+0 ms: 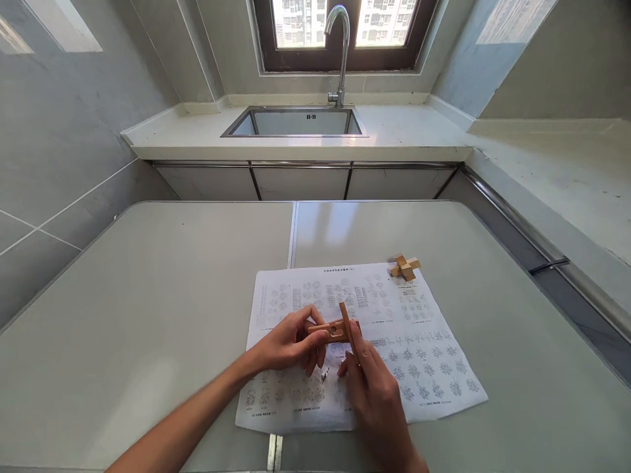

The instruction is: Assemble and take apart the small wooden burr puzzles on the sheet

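My left hand (pixel 300 338) pinches one end of a reddish-brown wooden puzzle piece (pixel 335 330) that has a round hole and notches in it. A slim wooden stick (pixel 346 325) stands crosswise against the other end of that piece, tilted slightly. Gripping this stick is my right hand (pixel 372 387), its fingers along the lower part. Both hands are over a printed instruction sheet (pixel 365 410) covered in small diagrams. At the sheet's top right corner sits a lighter wooden interlocking puzzle (pixel 405 268).
The sheet lies on a pale folding table (pixel 148 328) with a seam down its middle. Beyond stands a white counter (pixel 404 125) with a steel sink (pixel 298 121) and a curved tap (pixel 342 52) beneath a window. Tiled walls enclose the left side, and a ledge (pixel 557 164) runs along the right.
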`<state>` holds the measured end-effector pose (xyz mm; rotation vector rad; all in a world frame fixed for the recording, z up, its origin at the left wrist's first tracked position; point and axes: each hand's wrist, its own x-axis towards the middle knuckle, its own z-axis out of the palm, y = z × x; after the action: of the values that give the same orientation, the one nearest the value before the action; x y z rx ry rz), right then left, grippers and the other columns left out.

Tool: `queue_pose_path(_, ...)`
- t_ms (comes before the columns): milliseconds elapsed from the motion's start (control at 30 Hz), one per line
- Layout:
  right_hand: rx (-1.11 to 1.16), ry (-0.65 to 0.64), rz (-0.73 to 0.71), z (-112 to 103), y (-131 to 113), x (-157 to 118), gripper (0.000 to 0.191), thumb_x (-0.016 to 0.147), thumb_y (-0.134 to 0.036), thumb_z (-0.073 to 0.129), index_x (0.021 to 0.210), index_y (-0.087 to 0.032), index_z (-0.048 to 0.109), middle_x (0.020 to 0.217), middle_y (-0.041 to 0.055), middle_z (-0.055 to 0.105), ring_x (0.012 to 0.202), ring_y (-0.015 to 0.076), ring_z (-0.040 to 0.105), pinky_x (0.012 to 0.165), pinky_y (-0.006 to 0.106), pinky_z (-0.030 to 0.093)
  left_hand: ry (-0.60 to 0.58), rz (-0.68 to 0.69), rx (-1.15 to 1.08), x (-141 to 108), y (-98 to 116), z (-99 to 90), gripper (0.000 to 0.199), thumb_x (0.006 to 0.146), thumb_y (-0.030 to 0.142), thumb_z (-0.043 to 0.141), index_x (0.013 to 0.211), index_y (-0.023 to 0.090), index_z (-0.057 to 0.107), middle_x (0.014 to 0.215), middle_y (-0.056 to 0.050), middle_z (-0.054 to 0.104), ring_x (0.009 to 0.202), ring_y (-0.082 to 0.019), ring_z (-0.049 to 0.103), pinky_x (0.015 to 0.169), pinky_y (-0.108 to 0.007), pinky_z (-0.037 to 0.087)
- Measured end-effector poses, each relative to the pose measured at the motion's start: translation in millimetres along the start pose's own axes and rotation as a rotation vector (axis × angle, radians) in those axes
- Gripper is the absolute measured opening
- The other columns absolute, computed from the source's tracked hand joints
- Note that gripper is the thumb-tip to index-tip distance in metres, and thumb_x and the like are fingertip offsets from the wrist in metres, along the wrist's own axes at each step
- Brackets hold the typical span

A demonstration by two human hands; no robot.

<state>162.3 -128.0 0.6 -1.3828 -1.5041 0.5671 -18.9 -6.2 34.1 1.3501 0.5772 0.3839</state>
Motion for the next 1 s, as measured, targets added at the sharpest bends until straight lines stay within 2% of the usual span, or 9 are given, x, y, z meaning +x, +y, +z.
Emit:
queue_pose_path(233,0.018,-0.023,0.021,-0.6,-0.1,0.7,0.061,0.112,-0.016,0.040,0.169,-0.031,0.030,0.100,0.0062,0.071,0.070,0.0158,0.067,0.069,0.027,0.062,0.016,-0.028,-0.015,-1.3,1.4,2.1,0.031,0.108,0.048,0.054,0.099,0.021,0.044,0.072,-0.001,0.073,0.046,-0.011,0.062,0.046,-0.021,0.045)
queue_pose_path(400,-0.004,-0.107,-0.043,7.2,-0.8,-2.0,0.066,0.109,-0.011,0.041,0.170,-0.034,0.026,0.124,0.0109,0.074,0.088,0.0183,0.075,0.074,0.028,0.063,0.008,-0.036,-0.038,-2.0,-0.4,6.8,0.030,0.109,0.049,0.053,0.100,0.022,0.043,0.069,0.001,0.070,0.043,-0.010,0.061,0.043,-0.021,0.043)
queue_pose_path(500,-0.012,-0.079,-0.059,10.7,1.9,-3.8,0.066,0.109,-0.009,0.041,0.169,-0.035,0.030,0.114,0.0086,0.075,0.081,0.0166,0.075,0.069,0.026,0.062,0.009,-0.033,-0.055,-2.6,1.8,8.9,0.030,0.109,0.049,0.053,0.100,0.022,0.043,0.070,0.001,0.070,0.042,-0.010,0.060,0.043,-0.021,0.043)
queue_pose_path(600,-0.015,-0.047,-0.097,10.5,6.1,-4.5,0.066,0.108,-0.006,0.040,0.168,-0.034,0.034,0.110,0.0073,0.076,0.078,0.0150,0.075,0.067,0.023,0.063,-0.026,-0.045,-0.065,-3.2,7.3,10.2,0.027,0.110,0.047,0.052,0.105,0.021,0.045,0.081,-0.002,0.072,0.049,-0.010,0.064,0.048,-0.022,0.047)
queue_pose_path(767,-0.014,0.020,-0.127,7.7,7.1,-1.7,0.067,0.107,-0.002,0.041,0.167,-0.030,0.036,0.110,0.0095,0.074,0.083,0.0146,0.075,0.071,0.023,0.065,-0.091,-0.066,-0.129,-3.7,11.9,9.6,0.026,0.110,0.045,0.051,0.116,0.021,0.047,0.097,-0.006,0.073,0.050,-0.008,0.064,0.049,-0.022,0.047)
queue_pose_path(867,-0.004,0.022,-0.184,6.3,4.9,1.8,0.069,0.105,0.003,0.039,0.166,-0.028,0.039,0.110,0.0103,0.075,0.085,0.0149,0.076,0.072,0.022,0.065,-0.100,-0.091,-0.143,-3.5,9.6,8.2,0.026,0.111,0.046,0.050,0.114,0.020,0.046,0.096,-0.006,0.074,0.046,-0.007,0.063,0.044,-0.021,0.046)
queue_pose_path(1000,0.025,0.001,-0.169,4.8,3.3,4.5,0.068,0.105,0.002,0.039,0.166,-0.027,0.039,0.120,0.0120,0.075,0.095,0.0166,0.078,0.074,0.022,0.065,-0.081,-0.106,-0.143,-3.4,6.6,7.5,0.027,0.110,0.046,0.053,0.109,0.021,0.045,0.094,-0.006,0.075,0.047,-0.009,0.066,0.044,-0.021,0.047)
